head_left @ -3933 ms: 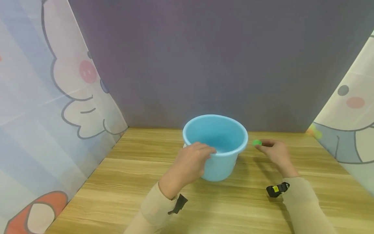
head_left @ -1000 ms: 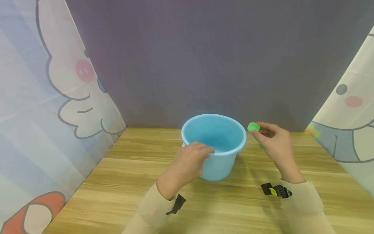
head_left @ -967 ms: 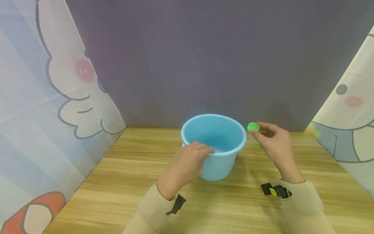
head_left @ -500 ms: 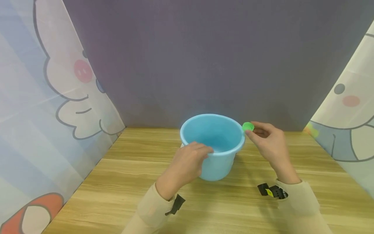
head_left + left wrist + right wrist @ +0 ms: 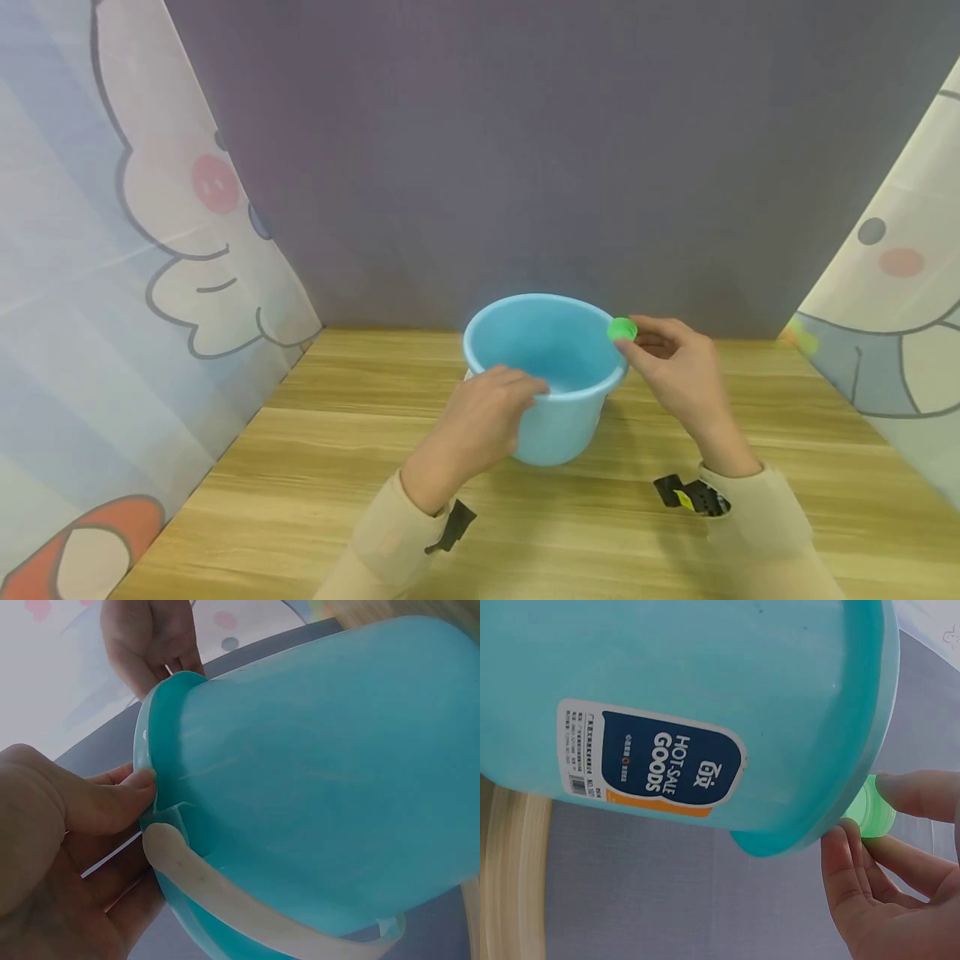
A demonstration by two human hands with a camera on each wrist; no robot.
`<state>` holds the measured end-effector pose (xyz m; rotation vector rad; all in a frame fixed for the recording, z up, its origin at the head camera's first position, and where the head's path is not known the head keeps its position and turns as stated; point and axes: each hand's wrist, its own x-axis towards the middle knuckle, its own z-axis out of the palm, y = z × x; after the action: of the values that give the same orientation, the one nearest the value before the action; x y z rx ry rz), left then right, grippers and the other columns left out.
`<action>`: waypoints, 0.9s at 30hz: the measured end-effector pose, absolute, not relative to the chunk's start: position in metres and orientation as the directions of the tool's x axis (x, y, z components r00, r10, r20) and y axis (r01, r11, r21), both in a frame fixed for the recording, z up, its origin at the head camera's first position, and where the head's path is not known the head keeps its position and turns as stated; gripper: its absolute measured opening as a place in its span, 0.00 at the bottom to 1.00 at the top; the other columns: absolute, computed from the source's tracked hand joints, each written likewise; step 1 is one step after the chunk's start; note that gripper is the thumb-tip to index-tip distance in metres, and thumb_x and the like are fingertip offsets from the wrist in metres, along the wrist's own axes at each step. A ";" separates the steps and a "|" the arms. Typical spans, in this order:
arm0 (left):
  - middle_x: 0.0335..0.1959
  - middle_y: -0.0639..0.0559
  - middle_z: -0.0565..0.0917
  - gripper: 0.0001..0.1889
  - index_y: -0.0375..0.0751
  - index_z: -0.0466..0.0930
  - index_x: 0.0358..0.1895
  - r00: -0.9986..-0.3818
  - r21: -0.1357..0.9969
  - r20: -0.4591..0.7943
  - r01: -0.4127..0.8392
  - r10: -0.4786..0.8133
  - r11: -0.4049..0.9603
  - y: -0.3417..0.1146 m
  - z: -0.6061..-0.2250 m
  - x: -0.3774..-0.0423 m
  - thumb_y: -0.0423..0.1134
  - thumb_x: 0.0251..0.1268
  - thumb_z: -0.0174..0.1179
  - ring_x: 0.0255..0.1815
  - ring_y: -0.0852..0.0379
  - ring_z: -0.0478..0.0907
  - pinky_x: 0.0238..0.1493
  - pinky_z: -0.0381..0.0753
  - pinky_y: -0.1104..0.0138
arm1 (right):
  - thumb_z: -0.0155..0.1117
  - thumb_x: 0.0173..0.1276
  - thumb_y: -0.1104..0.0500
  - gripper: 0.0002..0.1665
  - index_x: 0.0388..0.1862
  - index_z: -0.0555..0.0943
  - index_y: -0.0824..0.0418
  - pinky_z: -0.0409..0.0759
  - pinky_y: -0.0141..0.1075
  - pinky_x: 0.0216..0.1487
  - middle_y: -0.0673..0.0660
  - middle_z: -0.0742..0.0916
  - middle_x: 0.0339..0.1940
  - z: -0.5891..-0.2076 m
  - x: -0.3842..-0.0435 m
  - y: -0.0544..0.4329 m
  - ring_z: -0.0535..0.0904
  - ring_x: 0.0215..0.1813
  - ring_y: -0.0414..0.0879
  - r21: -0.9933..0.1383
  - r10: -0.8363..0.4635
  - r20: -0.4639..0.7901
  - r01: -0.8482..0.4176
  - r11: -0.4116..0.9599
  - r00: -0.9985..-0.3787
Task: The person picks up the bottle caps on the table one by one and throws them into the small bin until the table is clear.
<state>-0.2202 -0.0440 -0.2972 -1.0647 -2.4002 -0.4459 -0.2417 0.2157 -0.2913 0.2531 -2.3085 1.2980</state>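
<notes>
A light blue plastic bucket (image 5: 558,429) stands upright on the table, its mouth facing up. My left hand (image 5: 480,425) grips its near-left rim; in the left wrist view the thumb (image 5: 112,806) presses the outside beside the white handle (image 5: 232,904). Between thumb and fingers of my right hand (image 5: 686,367) is a small green bottle cap (image 5: 622,331), pinched at the bucket's right rim. The right wrist view shows the cap (image 5: 874,810) partly hidden behind that rim, its open side facing the bucket. The bucket's floor is mostly out of sight.
The wood-grain table (image 5: 337,467) stretches around the bucket. A dark grey panel (image 5: 525,150) rises close behind it, and printed cartoon curtains (image 5: 90,292) hang on both sides. A printed label (image 5: 652,757) is on the bucket's side.
My right hand has lifted the green bottle cap from near table height, then carried it left to the bucket's right rim. The left hand and bucket have stayed in place.
</notes>
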 end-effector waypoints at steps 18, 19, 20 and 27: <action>0.42 0.55 0.89 0.19 0.45 0.87 0.48 -0.584 0.077 0.531 0.754 0.613 0.652 -0.043 -0.295 -0.220 0.21 0.55 0.68 0.44 0.54 0.83 0.43 0.86 0.63 | 0.68 0.72 0.49 0.28 0.63 0.81 0.65 0.84 0.38 0.48 0.62 0.85 0.52 -0.280 -0.251 0.195 0.86 0.50 0.57 -0.722 -0.028 0.467 -0.400 0.565 -0.884; 0.42 0.55 0.89 0.19 0.45 0.87 0.48 -0.584 0.077 0.530 0.754 0.614 0.652 -0.043 -0.296 -0.220 0.21 0.55 0.68 0.44 0.54 0.83 0.43 0.86 0.63 | 0.68 0.72 0.49 0.28 0.63 0.81 0.65 0.84 0.41 0.49 0.62 0.85 0.52 -0.280 -0.251 0.193 0.86 0.50 0.57 -0.722 -0.031 0.467 -0.401 0.563 -0.884; 0.42 0.55 0.89 0.20 0.45 0.87 0.48 -0.584 0.075 0.530 0.755 0.615 0.651 -0.044 -0.295 -0.219 0.21 0.54 0.68 0.44 0.54 0.83 0.43 0.86 0.63 | 0.68 0.72 0.50 0.27 0.63 0.81 0.65 0.84 0.44 0.50 0.62 0.85 0.52 -0.280 -0.252 0.192 0.86 0.50 0.57 -0.724 -0.033 0.467 -0.403 0.560 -0.884; 0.40 0.55 0.88 0.19 0.44 0.87 0.47 -0.571 0.071 0.547 0.761 0.612 0.645 -0.044 -0.297 -0.221 0.21 0.54 0.67 0.43 0.54 0.83 0.44 0.85 0.64 | 0.69 0.72 0.52 0.26 0.63 0.81 0.65 0.83 0.55 0.54 0.64 0.85 0.52 -0.277 -0.257 0.181 0.85 0.52 0.60 -0.735 -0.054 0.453 -0.407 0.543 -0.890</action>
<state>-0.2208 -0.0442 -0.2973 -1.0728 -2.3834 -0.4128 -0.2567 0.1812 -0.2770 0.3777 -2.4060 1.2878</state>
